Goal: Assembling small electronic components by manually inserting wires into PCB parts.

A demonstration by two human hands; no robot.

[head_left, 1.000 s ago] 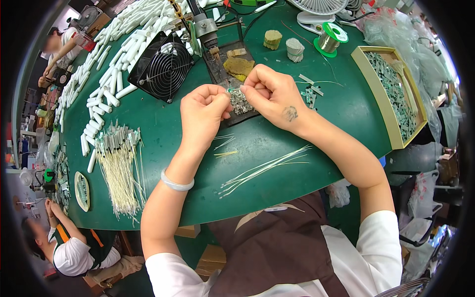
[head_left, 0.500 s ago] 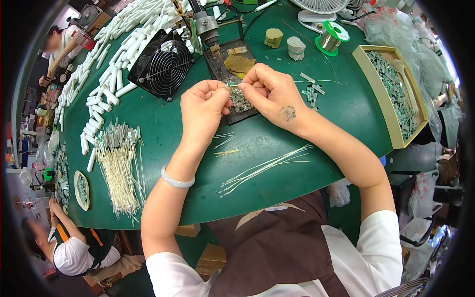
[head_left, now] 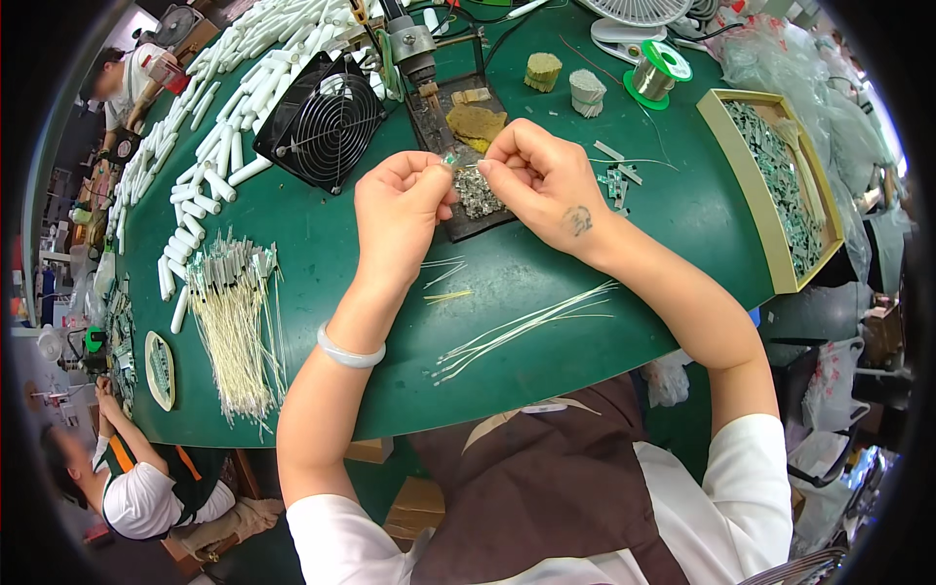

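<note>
My left hand (head_left: 400, 210) pinches a small green circuit board (head_left: 449, 159) between thumb and fingertips. Facing it, my right hand (head_left: 548, 185) is closed on a thin pale wire (head_left: 636, 160), whose free tail runs out to the right. Both hands hover over a dark metal tray (head_left: 468, 232) that holds a heap of silvery solder scraps (head_left: 478, 195). Behind them lies a yellow-brown sponge (head_left: 476, 124), below a clamped metal tool head (head_left: 411, 47). Whether wire and board touch is too small to tell.
Loose white wires (head_left: 526, 330) lie nearest me. At left are a bundle of wired boards (head_left: 239, 331), a black fan (head_left: 320, 122) and many white tubes (head_left: 222, 156). A solder spool (head_left: 655, 74) and a board-filled box (head_left: 780, 263) stand at right.
My right hand has drawn slightly right, widening the gap between my hands. More of the green board shows at my left fingertips. The whole view has shifted a little.
</note>
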